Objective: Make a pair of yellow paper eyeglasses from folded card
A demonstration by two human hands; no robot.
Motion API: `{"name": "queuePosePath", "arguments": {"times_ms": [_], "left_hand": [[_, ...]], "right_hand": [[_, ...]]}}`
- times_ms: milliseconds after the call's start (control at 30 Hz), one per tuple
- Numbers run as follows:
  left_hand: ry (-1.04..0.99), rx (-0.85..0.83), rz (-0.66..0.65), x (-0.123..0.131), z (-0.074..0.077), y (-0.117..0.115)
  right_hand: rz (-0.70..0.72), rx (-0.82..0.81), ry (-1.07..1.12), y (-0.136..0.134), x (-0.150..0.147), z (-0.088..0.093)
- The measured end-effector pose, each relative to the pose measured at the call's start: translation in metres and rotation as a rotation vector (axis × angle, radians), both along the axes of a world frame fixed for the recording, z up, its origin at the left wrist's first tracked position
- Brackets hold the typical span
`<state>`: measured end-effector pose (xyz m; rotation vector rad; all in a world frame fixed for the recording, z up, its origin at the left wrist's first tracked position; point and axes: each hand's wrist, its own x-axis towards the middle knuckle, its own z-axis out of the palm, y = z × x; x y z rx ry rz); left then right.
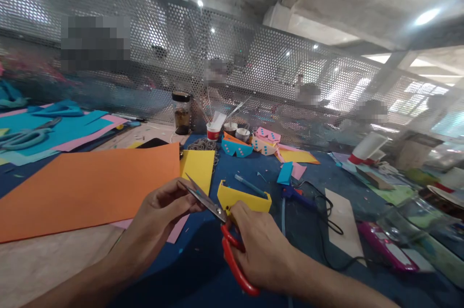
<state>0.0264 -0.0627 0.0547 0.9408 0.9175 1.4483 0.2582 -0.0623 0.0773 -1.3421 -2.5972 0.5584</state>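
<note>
My right hand grips a pair of scissors with red handles, its blades a little apart and pointing up and left. My left hand is closed at the blade tips, thumb and fingers pinched together; whatever they pinch is too small or hidden to make out. Just beyond my right hand stands a folded yellow foam piece, partly covered by the fingers. A blue pen lies behind it. To the left of my left hand spreads a large orange foam sheet, with a yellow sheet beside it.
Decorated foam pieces stand near the perforated metal screen. At right lie a blue glue gun with its cable, a pink device and a clear container. A jar and more scissors are at left.
</note>
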Motion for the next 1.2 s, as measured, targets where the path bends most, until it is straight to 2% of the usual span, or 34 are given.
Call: {"name": "queuePosePath", "arguments": {"times_ms": [167, 1200], "left_hand": [[0.003, 0.01, 0.008, 0.002, 0.0036, -0.0004], [0.04, 0.001, -0.024, -0.0013, -0.0014, 0.0003]], "right_hand": [[0.009, 0.0, 0.022, -0.0004, 0.0006, -0.0023], [-0.06, 0.006, -0.057, -0.003, -0.001, -0.0021]]}}
